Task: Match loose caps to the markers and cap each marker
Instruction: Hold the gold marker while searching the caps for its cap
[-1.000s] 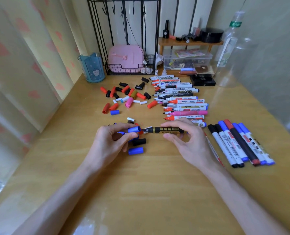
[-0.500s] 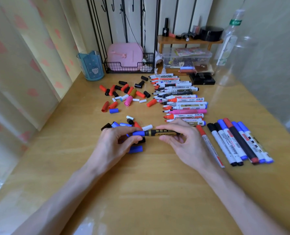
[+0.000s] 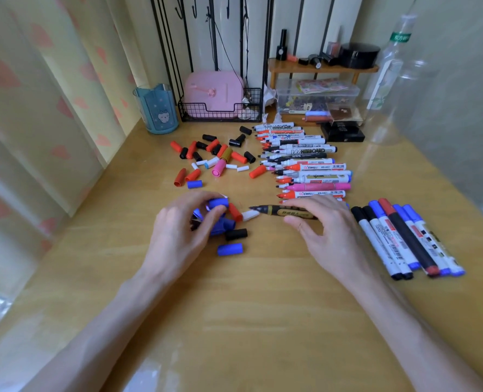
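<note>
My left hand (image 3: 178,230) pinches a blue cap (image 3: 218,203) between thumb and fingertips. My right hand (image 3: 328,230) holds a black-and-gold marker (image 3: 279,212) low over the table, its bare tip pointing left, a short gap from the cap. Blue (image 3: 229,248), black (image 3: 236,234), red (image 3: 234,212) and white (image 3: 250,215) loose caps lie around my left hand. Farther back is a scatter of several caps (image 3: 214,157), with a row of uncapped markers (image 3: 305,165) beside it. Several capped markers (image 3: 404,239) lie at the right.
At the back stand a blue cup (image 3: 158,111), a black wire rack (image 3: 220,114) with a pink box, a small wooden shelf (image 3: 319,67), a black box (image 3: 342,132) and a clear bottle (image 3: 390,80). A curtain hangs along the left.
Half a second ago the blue cap was against the marker's tip. Now my left hand has drawn it away to the left, and the tip is bare.
</note>
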